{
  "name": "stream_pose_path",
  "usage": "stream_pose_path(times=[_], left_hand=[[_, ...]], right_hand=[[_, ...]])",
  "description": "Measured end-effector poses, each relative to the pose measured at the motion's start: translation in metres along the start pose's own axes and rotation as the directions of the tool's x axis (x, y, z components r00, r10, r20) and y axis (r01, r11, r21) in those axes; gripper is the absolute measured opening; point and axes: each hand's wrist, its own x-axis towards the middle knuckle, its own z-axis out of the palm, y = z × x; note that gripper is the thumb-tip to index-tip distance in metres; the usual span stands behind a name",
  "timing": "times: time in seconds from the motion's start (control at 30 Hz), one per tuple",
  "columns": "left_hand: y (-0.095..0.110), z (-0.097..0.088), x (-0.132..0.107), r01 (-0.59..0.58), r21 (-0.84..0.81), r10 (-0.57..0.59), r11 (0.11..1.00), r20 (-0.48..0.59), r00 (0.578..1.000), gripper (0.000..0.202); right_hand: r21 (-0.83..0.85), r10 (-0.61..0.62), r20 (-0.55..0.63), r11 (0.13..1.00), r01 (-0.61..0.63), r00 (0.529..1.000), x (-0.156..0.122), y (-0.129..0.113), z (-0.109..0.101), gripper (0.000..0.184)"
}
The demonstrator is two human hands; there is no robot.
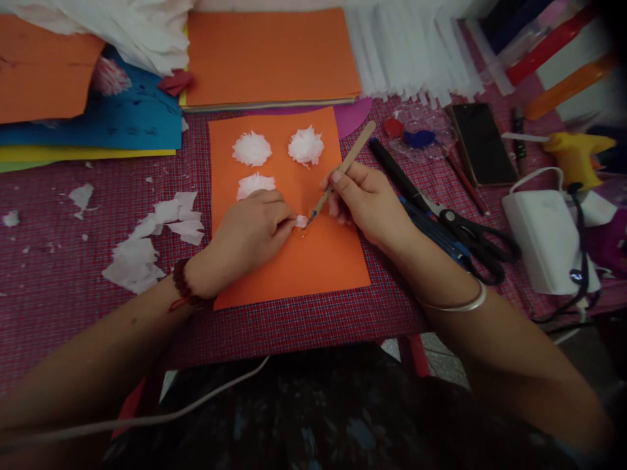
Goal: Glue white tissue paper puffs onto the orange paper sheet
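Observation:
An orange sheet of paper [294, 274] lies on the checked cloth in front of me. Three fluffy white tissue puffs sit on it: a top left puff [251, 149], a top right puff [305, 145] and a lower left puff [255, 185], partly behind my left hand [252, 228]. That hand pinches a small pinkish-white tissue piece [302, 222] at the sheet's middle. My right hand [365, 199] grips a flat wooden stick [356, 145] like a pen, its dark lower tip at the tissue piece. Just below is a small shiny glue-like outline [300, 233].
Torn tissue scraps [134, 261] lie at left. Behind are an orange paper stack [269, 55] and white paper strips [411, 49]. To the right are black scissors [470, 232], a phone [482, 143], a yellow glue gun [571, 156] and a white box with cables [546, 241].

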Motion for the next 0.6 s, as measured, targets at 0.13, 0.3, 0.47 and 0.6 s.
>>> stream_pose_path(times=[0.13, 0.3, 0.47, 0.6], left_hand=[[0.0002, -0.0002, 0.0016, -0.003, -0.005, 0.003, 1.0, 0.018, 1.0, 0.028], [0.0001, 0.0003, 0.003, 0.008, -0.021, -0.007, 1.0, 0.028, 1.0, 0.027], [0.0016, -0.0005, 0.0041, 0.03, -0.024, -0.029, 0.999, 0.039, 0.999, 0.023], [0.0006, 0.0017, 0.0046, 0.053, -0.037, -0.053, 0.998, 0.018, 0.998, 0.024]], right_hand=[[0.005, -0.006, -0.01, 1.0, 0.006, 1.0, 0.0003, 0.0008, 0.0009, 0.037], [-0.029, -0.002, 0.021, 1.0, 0.002, 1.0, -0.0001, 0.001, 0.0044, 0.041], [-0.037, 0.001, 0.041, 0.999, 0.001, 0.999, 0.0006, 0.0004, 0.0028, 0.037], [0.001, -0.001, -0.069, 1.0, 0.001, 0.998, -0.0001, -0.0054, -0.0026, 0.033]])
